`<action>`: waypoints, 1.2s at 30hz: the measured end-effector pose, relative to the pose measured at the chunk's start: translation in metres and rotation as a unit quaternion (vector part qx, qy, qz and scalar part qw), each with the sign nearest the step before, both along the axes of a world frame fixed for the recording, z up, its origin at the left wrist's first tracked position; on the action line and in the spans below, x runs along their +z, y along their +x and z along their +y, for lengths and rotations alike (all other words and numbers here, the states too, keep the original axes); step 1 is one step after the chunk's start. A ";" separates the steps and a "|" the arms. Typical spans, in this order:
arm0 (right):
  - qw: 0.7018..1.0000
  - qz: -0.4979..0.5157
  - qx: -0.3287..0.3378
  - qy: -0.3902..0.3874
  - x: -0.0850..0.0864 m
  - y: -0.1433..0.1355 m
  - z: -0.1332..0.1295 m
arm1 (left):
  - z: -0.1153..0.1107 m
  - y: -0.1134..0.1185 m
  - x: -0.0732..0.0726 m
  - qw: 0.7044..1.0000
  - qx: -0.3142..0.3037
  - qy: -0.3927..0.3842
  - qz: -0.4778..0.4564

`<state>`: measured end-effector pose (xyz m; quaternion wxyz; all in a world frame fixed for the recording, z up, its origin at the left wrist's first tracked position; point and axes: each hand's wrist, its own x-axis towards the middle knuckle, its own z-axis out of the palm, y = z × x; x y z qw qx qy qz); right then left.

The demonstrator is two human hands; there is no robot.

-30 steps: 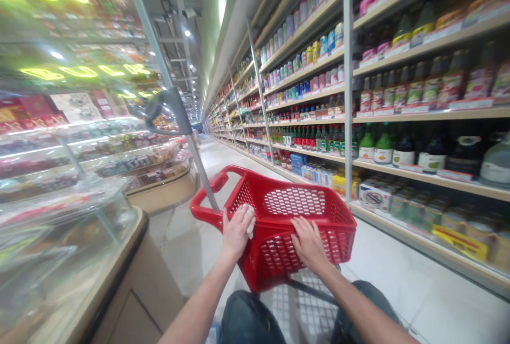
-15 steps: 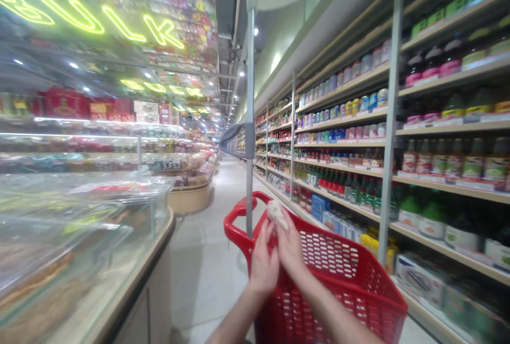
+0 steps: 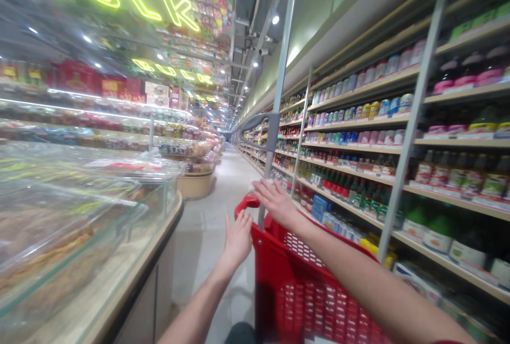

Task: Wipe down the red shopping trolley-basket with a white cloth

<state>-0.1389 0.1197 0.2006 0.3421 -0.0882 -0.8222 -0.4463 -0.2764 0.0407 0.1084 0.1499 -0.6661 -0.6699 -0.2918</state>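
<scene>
A crumpled white tissue [image 3: 253,186] shows at the fingertips of my right hand [image 3: 277,203], which presses it onto the far left part of the red cart handle [image 3: 249,202]. Most of the tissue is hidden under the fingers. Lower down, my left hand [image 3: 238,238] holds the left side of the same handle, its thumb apart from the fingers. Both belong to a red plastic shopping cart [image 3: 311,291] with a slotted basket. A grey upright pole [image 3: 283,62] rises beside my right hand and carries a grey plastic bracket [image 3: 272,131].
To the left runs a glass-covered bulk food counter [image 3: 159,238] with a curved edge. Shelves [image 3: 358,147] of cans and bottles line the right side. A tiled aisle [image 3: 207,238] stretches ahead between them. Part of a dark leg [image 3: 241,333] shows below.
My hands have parted from holding the tissue together above the basket. The right has moved with it to the handle; the left has moved left onto the handle's side. The view has shifted.
</scene>
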 end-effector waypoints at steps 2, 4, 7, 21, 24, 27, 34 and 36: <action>0.999 -0.036 0.008 0.002 -0.012 0.004 0.000 | -0.001 -0.002 -0.002 1.000 -0.005 0.000 0.006; 0.999 -0.040 0.001 -0.020 -0.002 0.005 -0.001 | -0.002 -0.003 -0.003 1.000 -0.008 0.002 0.007; 0.997 0.029 -0.015 -0.071 0.037 0.002 0.000 | -0.002 -0.003 -0.007 1.000 -0.002 0.010 0.011; 0.983 -0.091 0.029 -0.158 -0.051 0.022 -0.010 | -0.005 -0.006 -0.022 0.999 0.016 0.039 0.013; 0.986 -0.013 0.023 -0.165 -0.019 0.020 -0.007 | -0.005 -0.005 -0.023 0.999 0.024 0.042 0.004; 0.983 0.011 0.012 -0.180 -0.014 0.020 -0.007 | -0.006 -0.007 -0.030 0.998 0.039 0.049 -0.025; 0.973 -0.046 0.017 -0.225 -0.127 0.021 -0.026 | -0.014 -0.014 -0.072 0.996 0.053 0.014 -0.068; 0.968 -0.048 0.020 -0.244 -0.165 0.023 -0.032 | -0.018 -0.012 -0.086 0.996 0.047 0.007 -0.073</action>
